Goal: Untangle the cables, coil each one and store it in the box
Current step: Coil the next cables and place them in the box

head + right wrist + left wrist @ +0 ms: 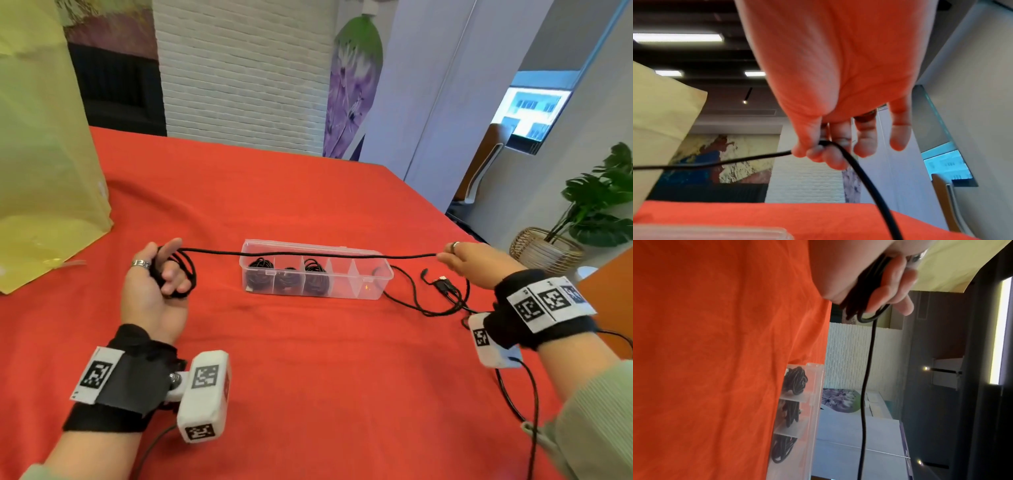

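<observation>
Head view: cable (308,254) tail possibly behind right hand (479,265).

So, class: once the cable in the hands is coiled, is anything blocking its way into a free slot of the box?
Nothing visible does. The box is open, with no lid on it; three left slots hold coils, the two right ones look free. The cable runs above the box from left hand to right hand.

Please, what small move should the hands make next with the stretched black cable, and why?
Probably the right hand should bring its pinched stretch of the black cable toward the left hand for another loop. The left already holds several loops, while slack cable lies on the red cloth right of the box.
</observation>
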